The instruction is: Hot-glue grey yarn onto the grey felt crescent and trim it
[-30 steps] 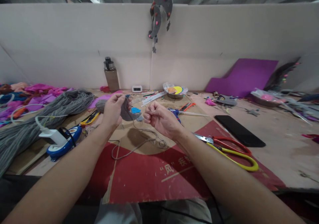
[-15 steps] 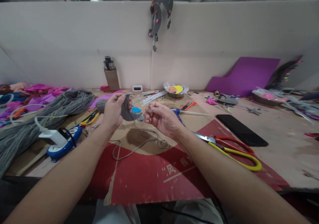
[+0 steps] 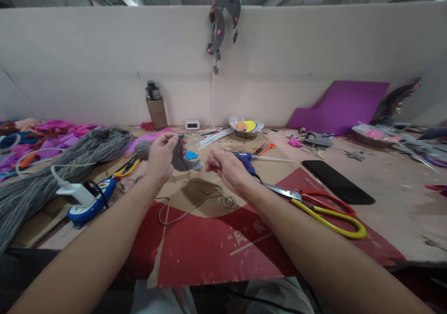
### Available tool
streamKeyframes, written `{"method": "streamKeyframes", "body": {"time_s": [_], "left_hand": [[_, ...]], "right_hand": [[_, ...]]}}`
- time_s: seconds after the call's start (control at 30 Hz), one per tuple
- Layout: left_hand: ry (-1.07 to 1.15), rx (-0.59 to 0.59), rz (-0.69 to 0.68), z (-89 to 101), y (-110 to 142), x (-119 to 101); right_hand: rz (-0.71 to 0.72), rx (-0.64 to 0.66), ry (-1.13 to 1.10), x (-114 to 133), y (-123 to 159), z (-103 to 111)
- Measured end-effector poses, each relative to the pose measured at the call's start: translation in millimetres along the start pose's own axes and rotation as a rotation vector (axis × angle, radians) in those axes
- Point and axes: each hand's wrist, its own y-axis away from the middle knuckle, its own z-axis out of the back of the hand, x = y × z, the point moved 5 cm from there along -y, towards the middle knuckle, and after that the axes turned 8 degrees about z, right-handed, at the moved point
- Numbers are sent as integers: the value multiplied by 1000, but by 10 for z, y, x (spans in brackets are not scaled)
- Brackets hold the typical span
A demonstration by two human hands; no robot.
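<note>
My left hand [image 3: 161, 159] is closed on a grey crescent-shaped felt piece [image 3: 180, 162], held above the cardboard between thumb and fingers. To its right, my right hand [image 3: 228, 168] is raised with thumb and fingertips pinched together; anything between them is too small to make out. A grey yarn strand [image 3: 186, 211] hangs from near the crescent and lies in loose loops on the cardboard [image 3: 209, 258] below. Just right of my right hand lies a blue glue gun [image 3: 248, 164]. A small blue cut-out [image 3: 191, 155] sits behind the crescent.
Scissors [image 3: 328, 211] with red and yellow handles lie beside my right forearm, near a black phone [image 3: 337, 181]. At left are a grey yarn bundle [image 3: 80, 153], a blue power strip [image 3: 87, 211] and a yellow cutter [image 3: 127, 166]. A decorated grey crescent [image 3: 219, 30] hangs on the wall.
My right hand has turned palm-down, its fingers curling inward and staying pinched. My left hand has shifted slightly, still gripping the crescent, which shows a little more of its face.
</note>
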Motion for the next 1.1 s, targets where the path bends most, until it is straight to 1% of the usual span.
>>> {"method": "streamKeyframes", "body": {"time_s": [0.07,0.13,0.2,0.27,0.33,0.37,0.4,0.43,0.47,0.5,0.53,0.67,0.73,0.8,0.87,1.0,1.1], "left_hand": [[-48,12,-35,2,11,14],[-173,37,-125,-4,45,3],[-418,39,-287,-24,115,-48],[-683,-11,-516,-57,225,-132],[-841,-3,-716,-118,342,-191],[-883,13,-781,-145,387,-205],[-904,30,-817,-165,418,-209],[-908,37,-821,-175,431,-207],[-891,35,-794,-174,427,-197],[-851,31,-737,-166,408,-180],[-784,28,-652,-153,378,-155],[-318,64,-234,-125,248,0],[-133,71,-104,-138,218,47],[-54,70,-43,-152,206,58],[-40,64,-18,-157,202,55],[-40,36,18,-149,207,63],[-24,38,40,-161,213,79]], "right_hand": [[26,-59,128,-53,-10,30],[32,-80,114,-88,-4,9],[9,-59,14,-108,14,-63],[-29,-30,-62,-111,38,-152],[-54,-1,-105,-107,51,-239],[-60,5,-112,-108,50,-272],[-62,5,-108,-113,46,-297],[-61,4,-95,-121,38,-312],[-61,-1,-71,-134,29,-317],[-61,-9,-33,-146,20,-312],[-55,-17,16,-152,11,-297],[17,-77,250,-101,0,-182],[41,-111,310,-68,5,-133],[57,-144,323,-52,9,-109],[65,-154,284,-56,10,-122],[-19,-98,114,-106,22,-197],[46,-91,182,-37,37,-192]]}}
